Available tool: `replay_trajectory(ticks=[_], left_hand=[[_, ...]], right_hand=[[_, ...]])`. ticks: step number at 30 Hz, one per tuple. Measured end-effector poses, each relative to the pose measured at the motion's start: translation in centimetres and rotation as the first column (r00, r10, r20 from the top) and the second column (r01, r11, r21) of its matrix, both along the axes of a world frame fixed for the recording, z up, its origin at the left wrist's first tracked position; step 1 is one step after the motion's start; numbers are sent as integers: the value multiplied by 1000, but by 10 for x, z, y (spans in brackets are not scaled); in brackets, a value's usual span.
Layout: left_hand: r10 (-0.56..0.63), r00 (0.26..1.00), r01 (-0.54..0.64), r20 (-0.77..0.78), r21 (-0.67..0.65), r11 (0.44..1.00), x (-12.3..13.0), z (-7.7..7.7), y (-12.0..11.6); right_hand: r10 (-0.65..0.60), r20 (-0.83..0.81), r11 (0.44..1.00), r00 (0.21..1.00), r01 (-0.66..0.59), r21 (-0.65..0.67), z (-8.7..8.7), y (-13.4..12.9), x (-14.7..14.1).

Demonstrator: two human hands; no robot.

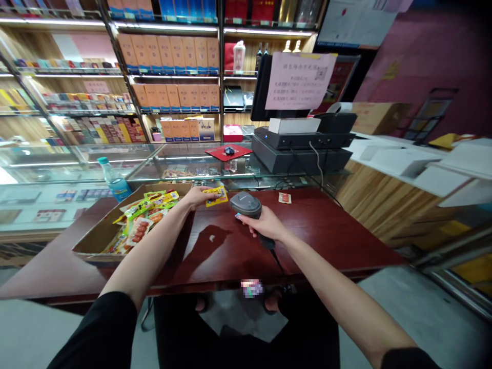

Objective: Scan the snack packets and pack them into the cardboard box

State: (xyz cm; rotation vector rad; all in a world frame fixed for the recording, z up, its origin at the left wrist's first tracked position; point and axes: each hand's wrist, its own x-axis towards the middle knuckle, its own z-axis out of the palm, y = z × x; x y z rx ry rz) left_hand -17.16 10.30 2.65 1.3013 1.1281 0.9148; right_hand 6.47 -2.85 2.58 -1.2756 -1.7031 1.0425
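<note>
My left hand (200,196) pinches a yellow snack packet (217,196) above the dark red table (307,230). Just to its right, my right hand (267,224) is wrapped round the handle of a grey barcode scanner (246,203). The scanner's head points toward the packet, with a small gap between them. A black cable runs down from its handle. Left of my left hand, an open cardboard box (92,253) holds several snack packets in green, yellow and red. A small packet (285,198) lies alone on the table to the right of the scanner.
A blue-labelled bottle (117,182) stands behind the box. Beyond the table are a glass counter (184,154), a mouse (229,150) on a red mat, and a cash register (303,151) with a paper sign. Shelves of boxed goods line the wall. White boxes (403,159) sit at the right.
</note>
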Motion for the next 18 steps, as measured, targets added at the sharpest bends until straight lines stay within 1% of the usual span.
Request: replay_trajectory(ticks=[2,4,6,8,10,12,13,15,16,18], left_hand=[[69,997,-69,-17,26,997,-13,12,0],[131,989,-127,-63,77,989,-37,27,-1],[207,970,-188,-127,150,971,-72,43,-4],[291,940,-246,-179,235,940,-112,57,-10],[358,907,-277,-222,326,904,-148,67,-18],[424,868,-298,-259,410,862,-175,73,-26],[448,851,-306,-273,436,846,-182,74,-29],[454,839,-302,-299,438,847,-187,74,-34],[444,841,-295,-310,425,856,-184,73,-36],[411,853,-276,-322,391,878,-170,69,-36]], right_hand=[[13,-19,1000,1000,-14,-9,6,-1,-5],[28,-17,1000,999,-29,-11,11,-2,-11],[47,-6,999,999,-47,-11,13,0,-17],[74,6,997,997,-74,-9,11,4,-24],[101,15,995,995,-100,-10,8,9,-31],[126,23,992,992,-126,-8,4,14,-38],[138,23,990,990,-138,-4,3,16,-42],[157,16,988,987,-157,3,3,17,-47],[159,14,987,987,-159,5,5,17,-48],[152,15,988,988,-152,1,9,15,-49]])
